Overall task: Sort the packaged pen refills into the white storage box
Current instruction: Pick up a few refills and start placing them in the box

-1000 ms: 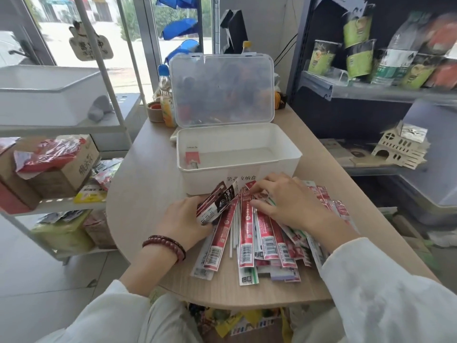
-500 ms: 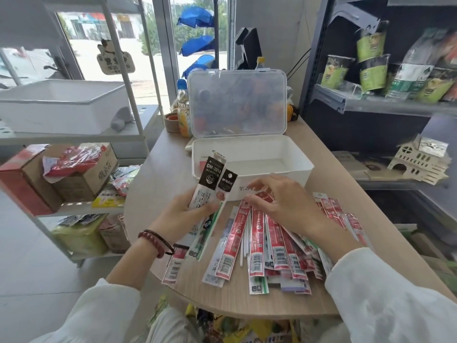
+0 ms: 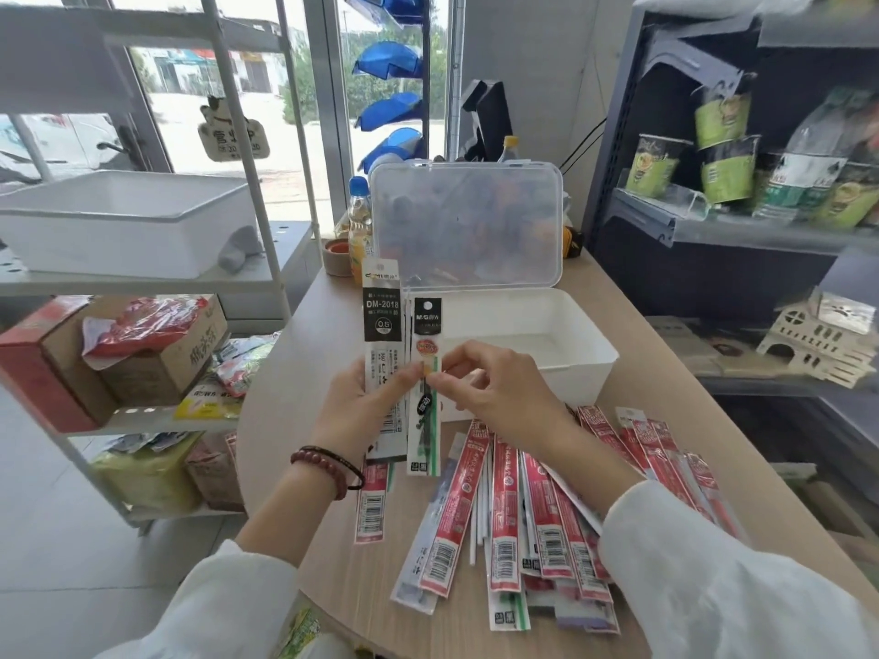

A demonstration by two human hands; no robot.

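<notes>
Raised since half a second earlier: two black-headed packs, which stood upright in front of the box. The right hand had left the pile and come up to them.

- Wide clear-plastic refill pack marked DM-2018 [image 3: 381, 321], black header: one. It was gripped at mid-length by the left hand [image 3: 361, 411], fingers curled behind and thumb across the front.
- Narrow clear-plastic refill pack marked M&G [image 3: 426, 325], black header, green stripe: one. It stood just beside the first and was pinched between thumb and forefinger of the right hand [image 3: 494, 397].
- Red-ended refill pack [image 3: 373, 506]: one, showing below the left wrist. Whether it was held or lay on the table could not be told.
- Pile of red-and-white refill packs [image 3: 504, 506]: more than ten, overlapping, so an exact count could not be made. It lay on the table near the box.
- White plastic storage box [image 3: 585, 368]: one, rectangular, behind the raised packs. Its frosted clear lid [image 3: 466, 221] stood open and upright.
- Round beige wooden table [image 3: 295, 335]: one, carrying the box and the pile.
- Dark red bead bracelet [image 3: 323, 461]: one, on the left wrist.
- Blue-capped drink bottle [image 3: 359, 221]: one, beside the lid.
</notes>
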